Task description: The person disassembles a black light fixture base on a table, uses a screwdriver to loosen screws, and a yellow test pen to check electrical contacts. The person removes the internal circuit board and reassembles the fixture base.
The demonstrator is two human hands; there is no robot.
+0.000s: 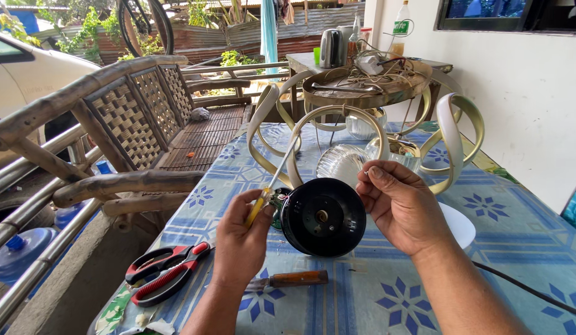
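A yellow-handled screwdriver [267, 189] is gripped by the left hand [241, 239]; a black round housing [324, 217] is steadied on the surface [375, 298] by the right hand [399, 208].

Your left hand [241, 239] covers the screwdriver [270, 186] handle's lower end, and the black round housing [323, 217] hides most of the green circuit board [278, 201]. The cable [523, 286] leaves frame right.

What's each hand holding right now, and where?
Left hand: screwdriver by its yellow handle. Right hand: steadies the black round housing at its rim.
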